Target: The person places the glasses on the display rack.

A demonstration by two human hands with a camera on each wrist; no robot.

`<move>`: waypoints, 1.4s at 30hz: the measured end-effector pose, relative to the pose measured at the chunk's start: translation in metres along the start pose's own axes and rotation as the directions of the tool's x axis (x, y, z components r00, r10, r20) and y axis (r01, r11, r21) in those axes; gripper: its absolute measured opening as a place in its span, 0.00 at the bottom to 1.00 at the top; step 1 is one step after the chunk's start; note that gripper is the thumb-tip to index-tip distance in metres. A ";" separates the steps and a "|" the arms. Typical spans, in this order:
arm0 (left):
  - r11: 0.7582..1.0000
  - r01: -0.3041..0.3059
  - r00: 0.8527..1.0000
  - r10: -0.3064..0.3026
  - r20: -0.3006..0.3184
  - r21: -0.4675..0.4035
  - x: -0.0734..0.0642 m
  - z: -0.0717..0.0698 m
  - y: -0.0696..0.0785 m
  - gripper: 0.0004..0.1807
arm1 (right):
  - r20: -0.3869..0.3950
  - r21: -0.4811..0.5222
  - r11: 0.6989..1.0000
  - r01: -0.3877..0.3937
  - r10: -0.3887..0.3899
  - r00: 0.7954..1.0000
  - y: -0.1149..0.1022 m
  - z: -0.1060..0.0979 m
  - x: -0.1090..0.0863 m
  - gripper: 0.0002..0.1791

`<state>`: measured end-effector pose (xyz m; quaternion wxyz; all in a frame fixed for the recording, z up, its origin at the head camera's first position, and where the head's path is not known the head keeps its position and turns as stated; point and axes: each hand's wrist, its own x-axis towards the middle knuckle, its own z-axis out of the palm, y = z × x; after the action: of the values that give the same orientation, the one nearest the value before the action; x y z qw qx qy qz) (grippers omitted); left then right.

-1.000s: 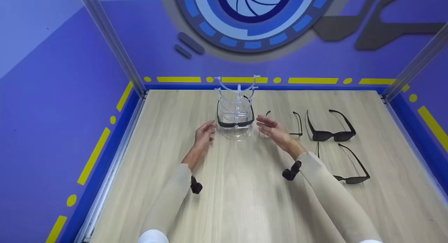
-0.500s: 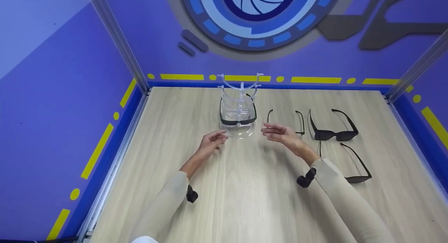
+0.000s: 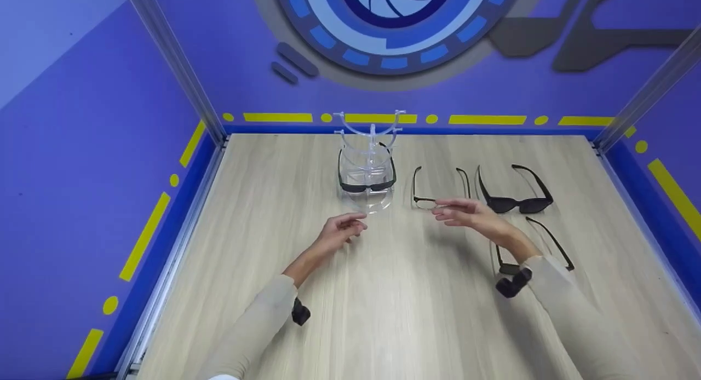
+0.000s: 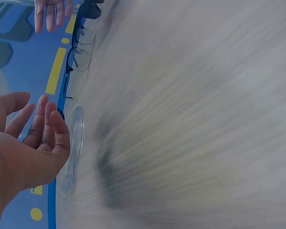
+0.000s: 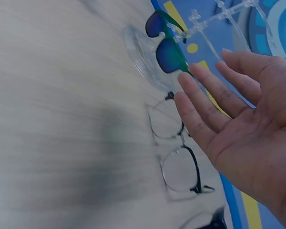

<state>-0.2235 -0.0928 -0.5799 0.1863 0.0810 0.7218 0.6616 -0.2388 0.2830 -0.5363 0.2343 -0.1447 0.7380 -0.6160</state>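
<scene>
So the left hand (image 3: 340,230) is just in front of the clear display stand (image 3: 370,163), on the near side of its round base, fingers loosely bent with nothing in them. The right hand (image 3: 470,214) has its fingers pretty straight and relaxed, also holding nothing. It's up off the tabletop (image 3: 378,314), shadow underneath, and from the head view the fingertips overlap the front of the clear-lens glasses (image 3: 424,203).

Those glasses lie just right of the stand, arms pointing at the back wall (image 3: 493,92). The stand has one pair of dark sunglasses (image 3: 381,186) on it, low down, below the upper rungs; in the right wrist view the frame looks green. Over to the right there's a chunky black pair (image 3: 519,205), and nearer the person another dark pair (image 3: 509,269), partly hidden by the right forearm and wrist camera (image 3: 513,284).

Room-wise, the stand is nearer the back edge than the front. There's a wide stretch of bare wood from it to the metal rail (image 3: 164,281) on the left edge, and a big patch between the forearms. The right side is tighter, with three pairs bunched around that arm.
</scene>
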 end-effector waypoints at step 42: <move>1.000 -0.009 0.921 0.004 0.390 0.010 0.051 0.171 -0.008 0.20 | -0.194 0.318 0.941 0.119 -0.059 0.979 0.082 -0.142 -0.196 0.25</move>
<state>-0.2054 0.0833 -0.6052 0.3237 0.2145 0.6738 0.6287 -0.1408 0.5173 -0.5652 0.1588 -0.0804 0.6361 -0.7508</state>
